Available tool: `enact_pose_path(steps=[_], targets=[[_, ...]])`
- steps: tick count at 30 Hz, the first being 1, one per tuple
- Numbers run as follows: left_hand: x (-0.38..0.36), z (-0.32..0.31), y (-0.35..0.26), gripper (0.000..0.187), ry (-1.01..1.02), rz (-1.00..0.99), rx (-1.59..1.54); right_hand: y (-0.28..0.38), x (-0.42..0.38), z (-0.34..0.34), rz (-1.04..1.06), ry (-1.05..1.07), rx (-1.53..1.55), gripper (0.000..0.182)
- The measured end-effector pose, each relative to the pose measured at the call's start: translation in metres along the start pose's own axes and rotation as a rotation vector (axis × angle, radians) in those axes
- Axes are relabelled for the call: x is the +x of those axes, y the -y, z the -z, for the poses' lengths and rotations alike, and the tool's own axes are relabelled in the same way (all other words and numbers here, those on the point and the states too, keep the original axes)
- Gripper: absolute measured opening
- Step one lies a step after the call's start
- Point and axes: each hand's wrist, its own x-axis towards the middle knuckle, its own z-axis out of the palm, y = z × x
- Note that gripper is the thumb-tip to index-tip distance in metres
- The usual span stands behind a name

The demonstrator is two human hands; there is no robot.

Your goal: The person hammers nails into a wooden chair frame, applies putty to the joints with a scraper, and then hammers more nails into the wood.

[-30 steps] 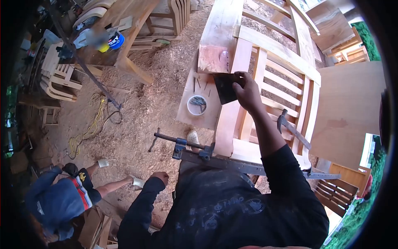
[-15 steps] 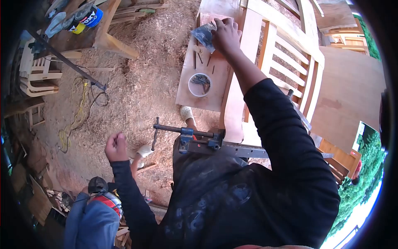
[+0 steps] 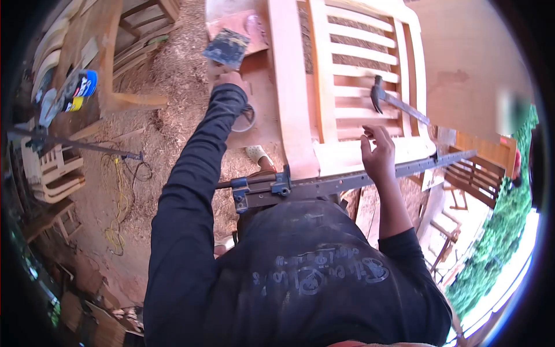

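The left hand (image 3: 230, 78) grips a dark square sheet (image 3: 226, 48) by its near edge, over a reddish board (image 3: 258, 41). A white bowl (image 3: 244, 120) sits partly behind the sleeve. The right hand (image 3: 379, 153), fingers loosely curled and empty, hovers near a claw hammer (image 3: 399, 104) on the slatted frame (image 3: 323, 75).

The hammer (image 3: 399, 104) lies across the right side of the frame (image 3: 295, 115). The clamp (image 3: 347, 183) runs along its near edge. Left of it, the bowl (image 3: 242, 123) sits on the board (image 3: 263, 78); the cans (image 3: 85, 85) stand farther left.
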Motion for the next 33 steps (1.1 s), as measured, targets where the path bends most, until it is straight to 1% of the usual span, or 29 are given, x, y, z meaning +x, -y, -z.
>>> enact_pose_path(steps=[2, 4, 6, 7, 8, 9, 11, 12, 13, 14, 15, 16, 17, 18, 19, 20, 22, 23, 24, 25, 26, 27, 28, 30, 32, 33], targets=[[0.007, -0.004, -0.009, 0.035, -0.019, 0.016, 0.096, -0.021, -0.035, 0.023, -0.188, -0.024, -0.05, 0.024], [0.011, -0.005, -0.013, 0.036, 0.006, -0.025, 0.17, -0.041, -0.064, 0.034, -0.263, -0.054, -0.039, 0.023], [0.014, -0.017, -0.012, 0.039, -0.038, -0.024, 0.219, -0.053, -0.079, 0.039, -0.337, -0.077, -0.027, 0.023], [0.004, -0.011, -0.013, 0.041, -0.08, -0.095, 0.194, -0.059, -0.084, 0.036, -0.333, -0.097, -0.022, 0.022], [0.007, -0.019, -0.007, 0.043, -0.074, -0.126, 0.157, -0.069, -0.087, 0.033, -0.273, -0.11, -0.04, 0.021], [0.007, -0.023, -0.004, 0.042, -0.071, -0.091, 0.176, -0.067, -0.086, 0.033, -0.215, -0.153, -0.012, 0.022], [-0.006, -0.019, 0.005, 0.032, -0.089, -0.183, 0.146, -0.068, -0.083, 0.035, -0.227, -0.125, 0.121, 0.021], [0.005, -0.04, 0.039, 0.025, -0.221, -0.281, 0.039, -0.082, -0.085, 0.022, -0.144, -0.105, 0.08, 0.021], [-0.001, -0.041, 0.046, 0.019, -0.34, -0.268, -0.048, -0.087, -0.084, 0.013, -0.144, -0.126, 0.059, 0.024], [0.017, -0.046, 0.072, 0.017, -0.254, -0.269, -0.027, -0.089, -0.082, 0.011, -0.23, -0.05, 0.053, 0.027], [0.011, -0.047, 0.079, 0.018, -0.233, -0.304, -0.336, -0.094, -0.083, 0.007, -0.217, -0.042, 0.061, 0.031], [-0.01, -0.033, 0.064, 0.015, -0.129, -0.175, -0.49, -0.095, -0.083, 0.006, -0.24, -0.081, 0.091, 0.029], [-0.019, -0.031, 0.061, 0.021, -0.132, -0.085, -0.635, -0.102, -0.085, 0.0, -0.171, -0.118, 0.077, 0.025], [-0.033, -0.029, 0.05, 0.03, -0.175, -0.096, -0.742, -0.101, -0.086, 0.008, -0.176, -0.048, 0.063, 0.025], [-0.056, -0.017, 0.019, 0.033, -0.192, -0.071, -0.768, -0.104, -0.088, 0.004, -0.157, -0.064, 0.069, 0.022], [-0.074, -0.006, -0.005, 0.035, -0.207, -0.044, -0.791, -0.105, -0.091, 0.0, -0.126, -0.123, 0.051, 0.021], [-0.079, -0.01, -0.027, 0.043, -0.2, -0.18, -0.681, -0.101, -0.096, 0.002, -0.163, -0.115, 0.086, 0.024], [-0.092, -0.008, -0.053, 0.047, -0.103, -0.131, -0.776, -0.095, -0.101, 0.002, -0.192, -0.129, 0.096, 0.025], [-0.09, -0.019, -0.067, 0.045, -0.026, -0.335, -0.748, -0.092, -0.104, 0.004, -0.212, -0.139, 0.106, 0.026], [-0.09, -0.029, -0.079, 0.044, 0.082, -0.385, -0.731, -0.091, -0.111, 0.007, -0.211, -0.221, 0.081, 0.028], [-0.108, -0.027, -0.099, 0.043, 0.186, -0.427, -0.698, -0.082, -0.123, 0.004, -0.209, -0.295, 0.068, 0.029], [-0.124, -0.028, -0.112, 0.043, 0.237, -0.521, -0.716, -0.072, -0.135, 0.0, -0.201, -0.362, 0.054, 0.031], [-0.138, -0.034, -0.127, 0.042, 0.288, -0.612, -0.749, -0.065, -0.149, 0.0, -0.246, -0.392, 0.074, 0.032], [-0.148, -0.055, -0.138, 0.039, 0.317, -0.828, -0.773, -0.046, -0.18, -0.007, -0.334, -0.447, 0.137, 0.034], [-0.17, -0.055, -0.149, 0.038, 0.477, -0.763, -0.853, -0.039, -0.212, -0.019, -0.389, -0.32, 0.013, 0.035], [-0.184, -0.047, -0.155, 0.036, 0.493, -0.76, -0.821, -0.038, -0.228, -0.033, -0.443, -0.305, 0.058, 0.035]])
